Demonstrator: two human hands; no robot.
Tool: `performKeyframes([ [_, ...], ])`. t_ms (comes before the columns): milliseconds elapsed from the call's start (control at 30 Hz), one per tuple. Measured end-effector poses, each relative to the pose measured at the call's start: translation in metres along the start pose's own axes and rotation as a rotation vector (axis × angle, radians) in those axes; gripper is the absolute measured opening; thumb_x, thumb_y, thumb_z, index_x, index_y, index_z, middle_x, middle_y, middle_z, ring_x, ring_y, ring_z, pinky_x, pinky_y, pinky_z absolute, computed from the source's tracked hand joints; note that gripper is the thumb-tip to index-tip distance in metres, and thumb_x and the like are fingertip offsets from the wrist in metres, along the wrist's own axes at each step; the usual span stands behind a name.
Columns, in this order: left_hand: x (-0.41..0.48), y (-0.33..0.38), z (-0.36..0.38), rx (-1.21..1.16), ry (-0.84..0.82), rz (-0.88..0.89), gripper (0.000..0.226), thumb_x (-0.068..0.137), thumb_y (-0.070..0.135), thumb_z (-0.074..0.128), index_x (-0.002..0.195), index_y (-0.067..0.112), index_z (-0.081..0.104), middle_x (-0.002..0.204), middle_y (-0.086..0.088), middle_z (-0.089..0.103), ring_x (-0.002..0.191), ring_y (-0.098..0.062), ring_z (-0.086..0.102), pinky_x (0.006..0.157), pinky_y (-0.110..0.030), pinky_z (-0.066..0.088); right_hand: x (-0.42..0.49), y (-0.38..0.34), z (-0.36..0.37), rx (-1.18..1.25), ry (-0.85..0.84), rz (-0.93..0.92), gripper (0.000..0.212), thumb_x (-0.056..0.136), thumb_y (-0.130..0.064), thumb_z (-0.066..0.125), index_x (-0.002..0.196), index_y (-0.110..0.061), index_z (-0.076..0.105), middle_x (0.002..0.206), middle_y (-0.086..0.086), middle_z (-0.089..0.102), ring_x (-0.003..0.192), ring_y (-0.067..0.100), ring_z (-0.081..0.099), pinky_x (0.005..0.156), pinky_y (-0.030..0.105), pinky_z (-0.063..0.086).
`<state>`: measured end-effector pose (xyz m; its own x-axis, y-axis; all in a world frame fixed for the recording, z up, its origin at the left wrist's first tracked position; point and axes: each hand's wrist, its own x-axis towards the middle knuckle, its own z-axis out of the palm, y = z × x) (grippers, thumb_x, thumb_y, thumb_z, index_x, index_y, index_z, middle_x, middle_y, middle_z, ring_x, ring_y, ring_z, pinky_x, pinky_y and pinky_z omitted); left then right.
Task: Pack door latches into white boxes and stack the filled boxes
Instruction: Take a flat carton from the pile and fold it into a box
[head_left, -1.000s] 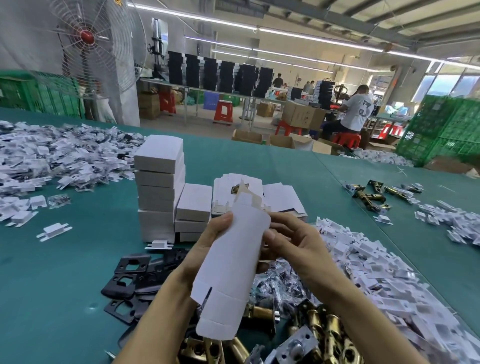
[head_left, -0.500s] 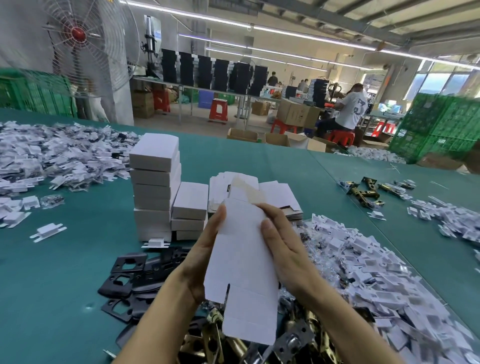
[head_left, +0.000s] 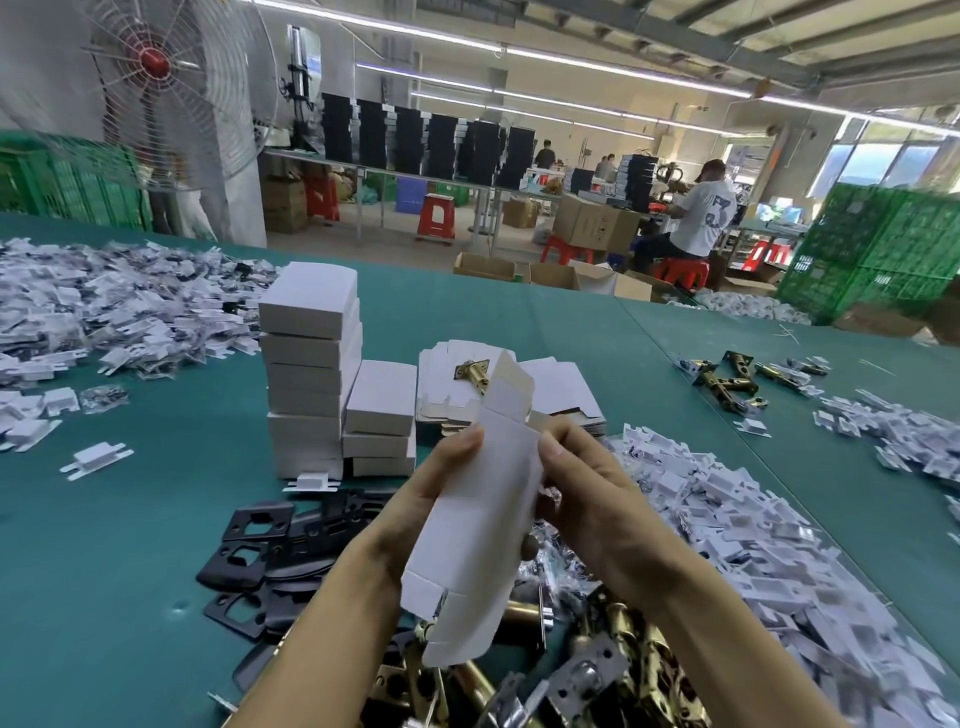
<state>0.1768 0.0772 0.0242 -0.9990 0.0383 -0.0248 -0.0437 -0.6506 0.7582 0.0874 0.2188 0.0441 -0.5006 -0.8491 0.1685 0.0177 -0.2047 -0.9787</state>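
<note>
White box (head_left: 478, 530) now bulges open instead of lying flat; left hand (head_left: 415, 519) grips its left edge, right hand (head_left: 597, 509) pinches its right edge, right of box stack (head_left: 309, 358).

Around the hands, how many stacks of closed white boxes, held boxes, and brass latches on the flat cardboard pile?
Stacks of closed white boxes: 2 (tall stack, short stack)
Open white box held by left hand and right hand: 1
Brass latch on the flat cardboard pile: 1
Total: 4
</note>
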Motion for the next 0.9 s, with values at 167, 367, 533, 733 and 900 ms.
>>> performKeyframes([
  [167,0.003,-0.002,-0.002,-0.021,0.009,0.064,0.099,0.047,0.054,0.096,0.13,0.01,0.065,0.099,-0.018,0.071,0.073,-0.03,0.07,0.066,-0.04,0.059,0.001,-0.001,0.003,-0.062,0.071,-0.086,0.047,0.073,-0.053,0.081,0.109,-0.029,0.063,0.112,0.002,0.07,0.098,0.019,0.066,0.071,0.031,0.054],
  [367,0.0,-0.003,-0.006,-0.035,0.015,0.067,0.081,0.05,0.059,0.093,0.116,0.014,0.075,0.105,-0.018,0.071,0.086,-0.031,0.07,0.084,-0.047,0.058,0.003,0.004,0.006,0.031,0.196,-0.119,0.073,0.059,-0.057,0.088,0.123,-0.036,0.061,0.115,0.001,0.072,0.095,0.017,0.067,0.077,0.041,0.056],
  [533,0.002,-0.002,-0.003,-0.034,0.058,0.051,0.06,0.071,0.059,0.069,0.11,0.015,0.078,0.107,-0.016,0.074,0.087,-0.028,0.072,0.078,-0.038,0.06,0.003,0.013,0.005,0.098,0.273,-0.124,0.05,0.073,-0.033,0.075,0.122,-0.029,0.065,0.109,0.01,0.073,0.096,0.02,0.068,0.075,0.035,0.06],
  [733,0.004,-0.003,0.005,0.073,0.123,0.07,0.052,0.085,0.064,0.059,0.106,0.021,0.079,0.107,-0.015,0.075,0.087,-0.027,0.074,0.072,-0.037,0.061,-0.001,0.02,0.009,-0.008,0.291,-0.205,0.023,0.09,-0.037,0.067,0.112,-0.037,0.063,0.104,-0.007,0.073,0.086,0.014,0.07,0.068,0.031,0.059],
  [900,0.024,-0.015,0.01,0.469,0.574,0.494,0.043,0.093,0.052,0.055,0.106,0.013,0.068,0.099,-0.005,0.076,0.087,-0.023,0.069,0.077,-0.036,0.059,-0.001,0.019,0.012,-0.182,0.292,-0.282,0.019,0.095,-0.036,0.044,0.111,-0.038,0.056,0.104,-0.022,0.066,0.088,0.002,0.066,0.069,0.02,0.055],
])
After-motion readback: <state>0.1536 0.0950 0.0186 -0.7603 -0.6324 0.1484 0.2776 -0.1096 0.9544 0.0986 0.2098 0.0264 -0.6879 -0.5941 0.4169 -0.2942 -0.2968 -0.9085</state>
